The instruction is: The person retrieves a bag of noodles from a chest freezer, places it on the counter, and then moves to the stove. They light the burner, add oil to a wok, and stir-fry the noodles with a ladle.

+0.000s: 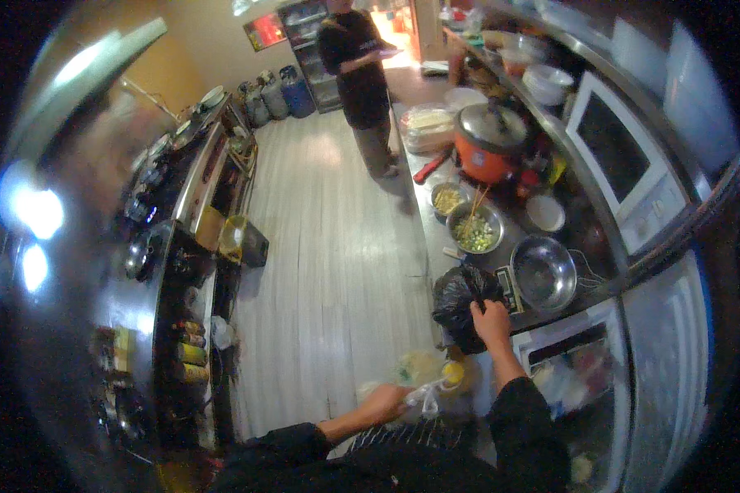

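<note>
My right hand [491, 321] is closed on the gathered top of a black plastic bag [459, 311], which bulges at the counter's near edge. Lower and to the left, my left hand [386, 403] is closed on the bunched white neck of a clear plastic bag [422, 367]. Pale and green contents show blurrily through that bag. A round yellow thing [452, 373] is beside its neck; what it is I cannot make out. Just right of the black bag are a small scale [508, 289] and a wide steel bowl [543, 274].
Farther along the counter stand a bowl of chopped greens with chopsticks [475, 231], a smaller bowl [449, 200] and an orange rice cooker [491, 144]. A person [356, 78] stands at its far end. A bin [244, 241] and stove counter [168, 271] line the left.
</note>
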### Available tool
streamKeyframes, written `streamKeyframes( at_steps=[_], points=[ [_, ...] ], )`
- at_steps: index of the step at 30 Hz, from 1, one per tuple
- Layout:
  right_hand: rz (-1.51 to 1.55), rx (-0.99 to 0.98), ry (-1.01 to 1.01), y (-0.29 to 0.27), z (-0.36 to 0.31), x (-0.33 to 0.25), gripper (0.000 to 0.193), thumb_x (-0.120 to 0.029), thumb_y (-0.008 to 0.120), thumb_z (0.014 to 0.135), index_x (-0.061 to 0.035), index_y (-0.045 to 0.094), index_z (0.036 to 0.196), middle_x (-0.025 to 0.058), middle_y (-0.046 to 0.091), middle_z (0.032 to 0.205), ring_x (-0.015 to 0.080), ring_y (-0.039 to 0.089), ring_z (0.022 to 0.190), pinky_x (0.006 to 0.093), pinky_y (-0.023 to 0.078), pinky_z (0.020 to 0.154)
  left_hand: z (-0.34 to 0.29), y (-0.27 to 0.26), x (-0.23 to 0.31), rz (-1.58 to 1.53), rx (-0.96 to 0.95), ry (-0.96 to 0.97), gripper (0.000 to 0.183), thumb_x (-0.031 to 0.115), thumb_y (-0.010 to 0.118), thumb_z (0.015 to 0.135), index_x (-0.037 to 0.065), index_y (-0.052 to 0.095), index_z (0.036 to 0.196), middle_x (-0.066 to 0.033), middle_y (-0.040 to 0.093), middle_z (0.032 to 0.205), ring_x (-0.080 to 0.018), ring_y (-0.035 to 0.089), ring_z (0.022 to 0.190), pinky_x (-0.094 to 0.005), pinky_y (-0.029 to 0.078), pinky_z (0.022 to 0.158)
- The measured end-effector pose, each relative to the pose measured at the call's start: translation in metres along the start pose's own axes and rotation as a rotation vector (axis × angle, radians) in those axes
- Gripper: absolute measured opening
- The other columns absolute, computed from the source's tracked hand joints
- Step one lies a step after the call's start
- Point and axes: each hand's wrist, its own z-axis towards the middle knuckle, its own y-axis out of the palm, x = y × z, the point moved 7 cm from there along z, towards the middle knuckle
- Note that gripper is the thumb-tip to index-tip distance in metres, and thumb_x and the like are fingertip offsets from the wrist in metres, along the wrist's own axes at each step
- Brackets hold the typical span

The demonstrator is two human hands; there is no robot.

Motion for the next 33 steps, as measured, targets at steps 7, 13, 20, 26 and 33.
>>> streamKeyframes(
  at_steps=[7,13,20,26,33],
  points=[
    [0.387,0.051,0.014,-0.047,-0.051,0.002,0.036,-0.031,0.062,0.091,0.0036,0.066,0.084,0.0232,0.065,0.088,0.0419,0.064,0.081,0.0489,0.049,0.071,0.014,0.025,0.004,0.079,-0.054,0.007,0.035,0.025,0.066,0.085,0.011,0.067,0.117,-0.0233,0.068,0.098,-0.0437,0.065,0.089,-0.0520,0.050,0.080],
    [0.913,0.267,0.232,-0.130,-0.175,0.082,0.037,-0.031,0.064,0.092,0.0021,0.063,0.075,0.0144,0.060,0.068,0.0220,0.058,0.064,0.0397,0.046,0.063,0.029,0.055,0.025,0.159,-0.070,-0.068,0.026,0.017,0.064,0.084,0.004,0.071,0.106,-0.0222,0.070,0.085,-0.0375,0.069,0.077,-0.0426,0.053,0.069],
    [0.569,0.552,0.502,-0.207,-0.374,0.190,0.049,-0.037,0.066,0.088,0.0046,0.058,0.065,0.0214,0.058,0.072,0.0381,0.058,0.067,0.0486,0.042,0.063,0.056,0.083,0.088,0.268,-0.087,0.099,0.024,0.017,0.065,0.084,-0.003,0.071,0.094,-0.0244,0.068,0.074,-0.0340,0.067,0.066,-0.0432,0.050,0.064],
    [0.429,0.797,0.969,-0.225,-0.541,0.298,0.045,-0.045,0.068,0.086,-0.0006,0.070,0.090,0.0215,0.067,0.090,0.0377,0.063,0.082,0.0479,0.047,0.073,0.047,0.085,0.124,0.314,-0.110,0.173,0.027,0.019,0.069,0.082,-0.005,0.071,0.095,-0.0226,0.068,0.073,-0.0275,0.065,0.065,-0.0417,0.050,0.065],
    [0.017,0.699,1.181,-0.231,-0.639,0.435,0.035,-0.033,0.066,0.089,-0.0069,0.069,0.112,0.0208,0.066,0.111,0.0382,0.062,0.102,0.0499,0.051,0.081,0.033,0.114,0.168,0.289,-0.181,0.181,0.021,0.011,0.068,0.081,-0.006,0.070,0.094,-0.0184,0.070,0.075,-0.0180,0.063,0.070,-0.0394,0.050,0.065]
  ],
)
